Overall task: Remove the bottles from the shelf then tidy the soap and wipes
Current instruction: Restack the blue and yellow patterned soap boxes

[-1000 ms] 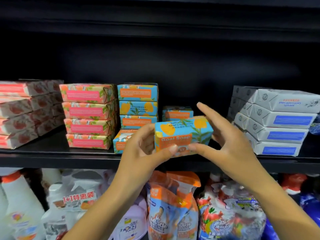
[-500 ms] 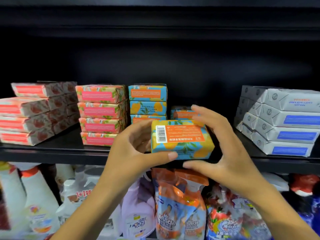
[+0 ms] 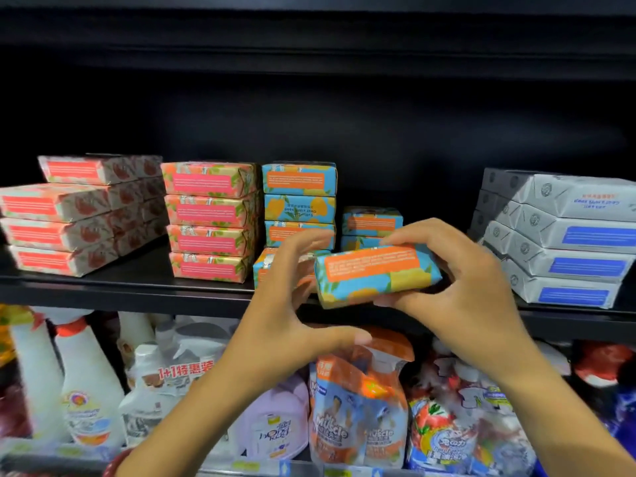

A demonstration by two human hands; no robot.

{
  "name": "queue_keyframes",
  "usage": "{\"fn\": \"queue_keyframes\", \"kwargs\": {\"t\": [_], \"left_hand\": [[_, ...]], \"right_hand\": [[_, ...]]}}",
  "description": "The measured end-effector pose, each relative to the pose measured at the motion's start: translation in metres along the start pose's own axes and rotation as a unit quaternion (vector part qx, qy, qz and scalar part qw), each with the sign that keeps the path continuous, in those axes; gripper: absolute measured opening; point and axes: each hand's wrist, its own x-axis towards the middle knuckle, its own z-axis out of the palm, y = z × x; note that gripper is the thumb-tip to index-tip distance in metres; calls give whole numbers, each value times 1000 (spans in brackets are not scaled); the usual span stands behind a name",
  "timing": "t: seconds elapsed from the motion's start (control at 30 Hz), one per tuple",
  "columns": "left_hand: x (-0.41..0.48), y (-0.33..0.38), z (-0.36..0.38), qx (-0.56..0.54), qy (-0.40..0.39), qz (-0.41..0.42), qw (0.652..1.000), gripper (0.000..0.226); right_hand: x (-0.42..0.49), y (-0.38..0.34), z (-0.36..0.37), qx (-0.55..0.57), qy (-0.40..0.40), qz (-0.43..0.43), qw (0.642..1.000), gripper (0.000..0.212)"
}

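A blue-and-orange soap box hangs just in front of the black shelf's edge, its orange label side facing me. My right hand grips its right end, fingers on top and thumb underneath. My left hand is curved at the box's left end, fingers by that end and thumb spread well below, off the box. Behind them stand a tall stack of matching blue soap boxes and a short stack. Grey wipes packs are stacked at the right.
Pink soap boxes and red-and-white ones are stacked on the left of the shelf. The lower shelf holds white spray bottles, a purple bottle and orange refill packs, right under my hands.
The soap box has been turned from its barcode face to its long orange label side. My left thumb has come off it; the right hand now holds it alone.
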Motion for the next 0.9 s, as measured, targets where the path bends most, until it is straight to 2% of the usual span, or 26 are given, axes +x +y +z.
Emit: {"fn": "queue_keyframes", "kwargs": {"t": [0.07,0.13,0.23,0.3,0.43,0.57,0.63,0.73,0.83,0.9], "left_hand": [[1,2,1,-74,6,-66,995,90],[2,3,0,-100,26,-90,991,76],[3,5,-2,-81,56,-85,991,64],[3,8,-7,-68,81,-66,992,62],[12,9,-26,-8,154,-52,987,62],[22,-2,-37,63,187,-69,978,50],[23,-11,-37,106,168,-80,977,48],[20,-15,-37,176,145,-69,971,51],[19,-16,-38,258,143,-27,955,58],[21,-18,-40,306,153,9,940,55]], "right_hand": [[-3,4,6,-56,31,-81,995,35],[-6,10,11,-61,50,-124,989,32],[-10,18,18,-45,50,-153,986,32],[-12,20,21,-42,37,-130,990,34],[-15,28,18,-29,38,-5,999,45],[-22,50,19,-102,-61,53,991,46],[-26,61,25,-153,-98,62,981,39],[-30,68,31,-199,-79,38,976,27],[-30,68,33,-200,-71,41,976,27],[-30,68,33,-204,-68,40,976,28]]}}
